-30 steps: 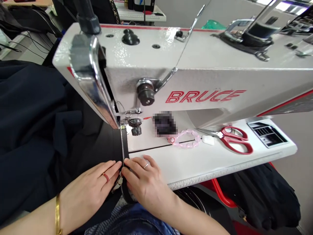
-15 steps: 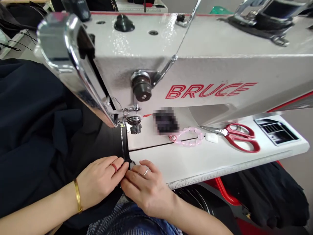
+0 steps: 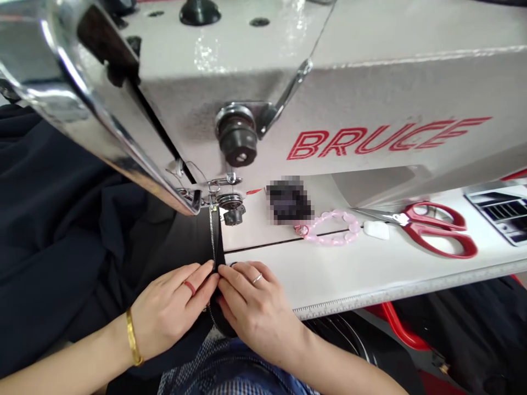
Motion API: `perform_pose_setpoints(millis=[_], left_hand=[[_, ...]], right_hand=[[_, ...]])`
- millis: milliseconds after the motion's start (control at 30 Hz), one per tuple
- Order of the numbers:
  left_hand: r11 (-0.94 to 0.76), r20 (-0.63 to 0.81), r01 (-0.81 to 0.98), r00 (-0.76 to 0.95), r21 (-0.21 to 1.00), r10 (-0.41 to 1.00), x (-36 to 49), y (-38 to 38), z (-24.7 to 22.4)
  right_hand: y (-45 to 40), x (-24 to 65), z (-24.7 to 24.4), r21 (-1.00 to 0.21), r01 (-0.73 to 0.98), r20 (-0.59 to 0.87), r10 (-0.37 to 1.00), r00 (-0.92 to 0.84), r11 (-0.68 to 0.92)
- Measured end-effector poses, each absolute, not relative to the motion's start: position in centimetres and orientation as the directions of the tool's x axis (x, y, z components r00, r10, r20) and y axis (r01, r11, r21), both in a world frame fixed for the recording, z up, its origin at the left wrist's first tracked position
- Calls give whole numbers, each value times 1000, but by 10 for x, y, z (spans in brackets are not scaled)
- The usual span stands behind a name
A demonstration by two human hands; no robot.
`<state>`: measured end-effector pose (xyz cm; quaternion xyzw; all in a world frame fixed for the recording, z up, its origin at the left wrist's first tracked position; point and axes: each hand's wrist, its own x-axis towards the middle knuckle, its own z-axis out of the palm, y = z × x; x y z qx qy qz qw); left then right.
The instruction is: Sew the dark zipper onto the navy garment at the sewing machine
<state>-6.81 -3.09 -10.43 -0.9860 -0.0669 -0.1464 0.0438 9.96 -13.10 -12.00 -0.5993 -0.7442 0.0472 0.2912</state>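
Note:
A metal-toothed zipper (image 3: 213,236) on black tape runs down from under the head of the sewing machine (image 3: 255,71) to my fingers. My left hand (image 3: 173,302), with a red ring and a gold bangle, pinches the zipper and the cloth edge from the left. From the right, my right hand (image 3: 251,302), wearing a silver ring, is closed on the zipper tape, its fingertips touching those of the left. Dark navy fabric (image 3: 53,236) spreads out left of the machine. Below my hands the zipper's lower end hangs in a curve over the table edge.
Red-handled scissors (image 3: 436,227) lie open-bladed on the white table (image 3: 329,280), beside a white chalk piece (image 3: 376,230) and a pink bead bracelet (image 3: 333,227). A ruler strip (image 3: 354,304) lines the front edge. A red frame (image 3: 401,329) with dark cloth stands below.
The view has moved closer to the machine. My right fingers have shifted up along the zipper tape and lie flatter; more of the zipper's lower end shows under my hands.

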Motion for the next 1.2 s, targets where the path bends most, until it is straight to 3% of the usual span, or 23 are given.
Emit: perform_pose_setpoints(millis=[167,467,800,1033,1200], left_hand=[[-992,320,120,942,-26,105,-65,-29,-109],[-980,401,80,904,180,147,-55,-15,-116],[-991,432,-25,901,131,34,-42,28,-120],[-984,344,176,922,39,178,-49,9,-116],[-979,353,202,914,37,202,-59,0,-125]], right_hand=[[-131,103,-119,-375,877,343,924,-171,301],[-126,112,-119,-275,882,351,894,-279,383],[-81,131,-108,-43,858,345,814,-467,511],[-79,136,-115,-107,862,336,834,-438,495],[-82,136,-115,-186,888,275,890,-363,420]])
